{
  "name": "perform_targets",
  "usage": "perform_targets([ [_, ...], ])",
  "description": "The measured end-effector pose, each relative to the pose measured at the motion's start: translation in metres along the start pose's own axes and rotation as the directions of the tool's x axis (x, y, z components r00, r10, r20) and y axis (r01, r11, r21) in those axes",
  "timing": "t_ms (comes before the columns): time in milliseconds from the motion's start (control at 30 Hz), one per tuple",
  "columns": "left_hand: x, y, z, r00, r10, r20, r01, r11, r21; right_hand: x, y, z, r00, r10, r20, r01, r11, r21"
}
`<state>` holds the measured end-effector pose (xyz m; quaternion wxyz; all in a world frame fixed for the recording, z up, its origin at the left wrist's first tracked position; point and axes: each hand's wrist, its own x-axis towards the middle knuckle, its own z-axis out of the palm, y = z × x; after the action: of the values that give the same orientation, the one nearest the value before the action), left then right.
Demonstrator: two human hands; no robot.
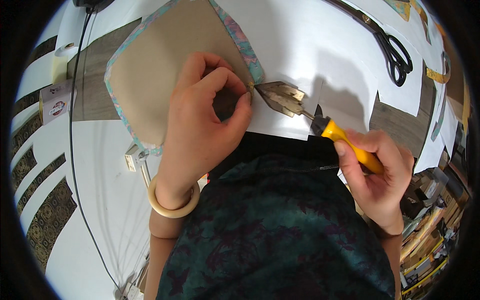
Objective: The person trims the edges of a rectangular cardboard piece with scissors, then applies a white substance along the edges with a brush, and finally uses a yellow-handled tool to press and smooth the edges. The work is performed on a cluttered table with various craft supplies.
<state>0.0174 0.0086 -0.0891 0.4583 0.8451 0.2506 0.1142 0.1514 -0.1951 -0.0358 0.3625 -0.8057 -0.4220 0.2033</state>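
At the far left, a tape roll (64,50) and a small printed box (56,104) are seen on the worktop (100,165), with a black cable (75,150) trailing toward the near edge and strips of dark patterned paper (45,220) laid along the left rim. Right of these, a brown board (155,75) edged with a marbled paper border (240,42) is laid flat on white sheets. The board's right corner is pressed down by the left hand (200,130), its grip curled, with thumb and forefinger pinched at the border edge; a pale bangle (172,202) is worn on that wrist. Just right of the pinch, the flat metal tip (280,97) of an iron tool is set, its point touching or nearly touching the corner. The tool's long axis runs from the tip at the far left down to the yellow handle (350,145) at the near right, and the handle is clenched in the right hand (380,175). The corner is thus nearer the left hand, with the tip coming in from the right. Black scissors (395,55) are left farther right on white paper (400,95). Stacked card and clutter (430,210) are seen beyond the worktop's right side.
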Motion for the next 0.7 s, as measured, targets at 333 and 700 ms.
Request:
perform_targets([
  [333,0.0016,0.0009,0.0069,0.999,-0.028,-0.024,0.028,1.0,-0.003,-0.0076,0.0065,0.0016,0.997,0.073,-0.012,-0.073,0.996,0.044],
  [700,0.0028,-0.0012,0.0063,1.0,-0.017,-0.005,0.017,1.0,0.007,-0.0021,0.0075,0.0047,0.999,0.053,0.009,-0.053,0.995,0.083],
])
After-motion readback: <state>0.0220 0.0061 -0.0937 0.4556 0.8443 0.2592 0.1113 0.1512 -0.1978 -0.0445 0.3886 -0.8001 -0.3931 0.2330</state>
